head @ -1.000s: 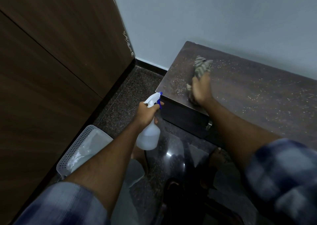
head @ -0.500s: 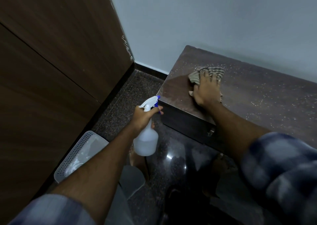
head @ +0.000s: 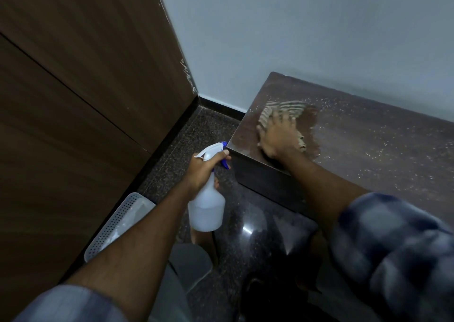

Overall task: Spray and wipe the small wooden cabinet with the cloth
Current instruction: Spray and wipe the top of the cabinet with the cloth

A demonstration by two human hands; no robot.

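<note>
A: Where did the job stand at that point?

B: Partway, by my reading. The right hand [head: 278, 135] lay flat, fingers spread, pressing the striped beige cloth [head: 286, 106] onto the top of the small dark-brown wooden cabinet [head: 368, 149], near its left end. The cloth and hand were blurred, so likely mid-stroke.

A: Any cleaned area?

B: A darker, droplet-free patch sat around the hand at the left end. The rest of the top, out to the right, carried a scatter of fine spray droplets [head: 393, 147], unwiped. I judged spraying of the top done and most of the wiping left. The cabinet's front face looked dry and untouched, though it was dim there.

A: The other hand?

B: The left hand [head: 205, 168] was clenched round the neck of the translucent white plastic spray bottle with a blue trigger [head: 207, 206], held off the cabinet's left corner, above the floor, nozzle just beside the corner edge. A finger lay along the sprayer head; whether it was squeezing the trigger, I couldn't tell.

A: The room?

B: The cabinet stood against a pale blue-grey wall [head: 294, 39]. To the left, a tall brown wood-grain panel [head: 86, 88], chipped along its edge. Dark speckled polished stone floor [head: 196, 130], glossy with reflections. A white perforated plastic basket [head: 118, 223] sat by the panel's foot.
</note>
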